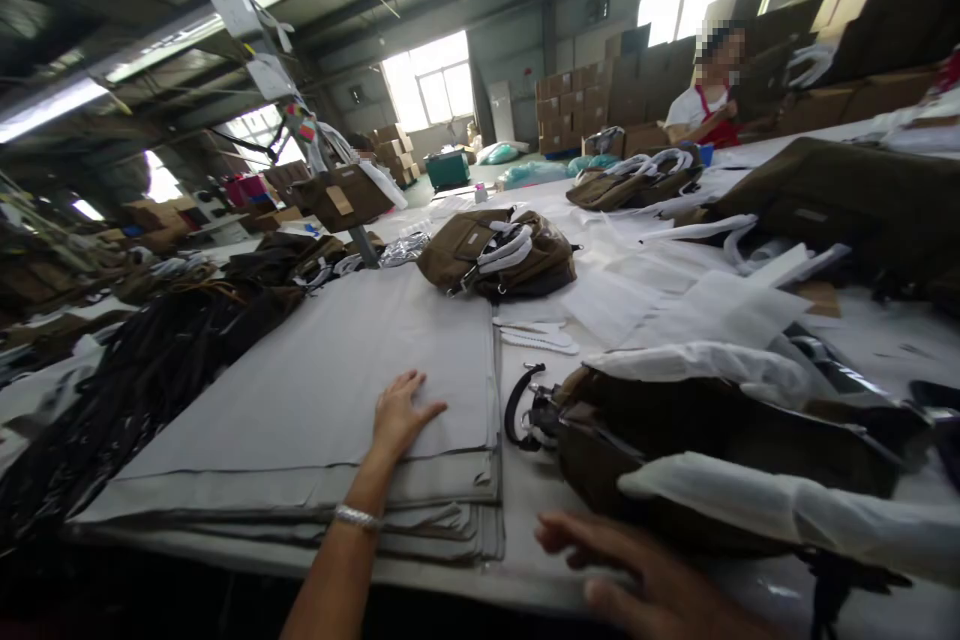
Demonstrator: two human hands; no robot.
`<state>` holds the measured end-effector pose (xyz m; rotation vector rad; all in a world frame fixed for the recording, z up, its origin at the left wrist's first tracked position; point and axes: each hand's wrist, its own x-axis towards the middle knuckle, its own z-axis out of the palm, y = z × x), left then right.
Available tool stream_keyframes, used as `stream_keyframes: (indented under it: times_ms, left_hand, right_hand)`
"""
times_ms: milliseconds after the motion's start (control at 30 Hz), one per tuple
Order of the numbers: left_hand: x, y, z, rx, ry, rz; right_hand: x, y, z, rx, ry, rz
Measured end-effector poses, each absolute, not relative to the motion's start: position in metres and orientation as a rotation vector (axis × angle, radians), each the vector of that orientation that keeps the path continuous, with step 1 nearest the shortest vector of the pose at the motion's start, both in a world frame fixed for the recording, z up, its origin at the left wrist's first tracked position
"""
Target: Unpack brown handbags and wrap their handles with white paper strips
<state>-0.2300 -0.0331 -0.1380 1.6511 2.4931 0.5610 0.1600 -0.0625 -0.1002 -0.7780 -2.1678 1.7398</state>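
My left hand (403, 415) lies with fingers spread on the top of a stack of large white paper sheets (315, 370) near the table's front edge. Lower right, my right hand (622, 560) hovers by the table edge, fingers apart and slightly blurred, with nothing visible in it. Just beyond it lies an open dark brown bag (600, 470), its handles wrapped in white padding (780, 500). A black strap end with metal hardware (529, 410) sticks out of the bag's left side toward the paper stack.
Behind the stack rests a closed brown bag (480, 255) with wrapped handles. White strips (536, 335) lie beside the stack. Black straps (142, 400) are heaped at left. Loose white tissue (675, 305) and more bags cover the right. A person (712, 105) in a red apron stands far off.
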Motion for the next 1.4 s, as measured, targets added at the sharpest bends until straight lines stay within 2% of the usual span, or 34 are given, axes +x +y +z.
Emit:
stream_keyframes:
  times_ms: [133,200,300,633,1100,1300,1400]
  left_hand:
    - [-0.239,-0.032,-0.142,1.652,2.486,0.601]
    - [-0.242,-0.030,-0.142,1.627,2.492,0.634]
    - [-0.248,-0.025,-0.142,1.569,2.504,0.680]
    - [-0.282,-0.010,-0.148,1.467,2.374,0.864]
    - [-0.258,-0.027,-0.098,1.714,2.358,1.010]
    - [-0.183,-0.063,-0.088,1.878,1.872,0.731]
    - [-0.173,-0.049,-0.068,1.594,1.506,0.698]
  right_hand:
    - [0.103,-0.019,-0.109,-0.658,-1.893,1.673]
    - [0.074,0.004,-0.116,-0.724,-1.523,1.661]
    - [0.036,0.033,-0.130,-0.776,-1.319,1.674]
    - [-0.034,0.085,-0.159,-0.694,-0.973,2.046]
    - [-0.067,0.111,-0.146,-0.530,-0.720,2.391]
    - [-0.074,0.111,-0.140,-0.554,-0.737,2.458]
    - [-0.072,0.099,-0.148,-0.684,-0.798,2.392]
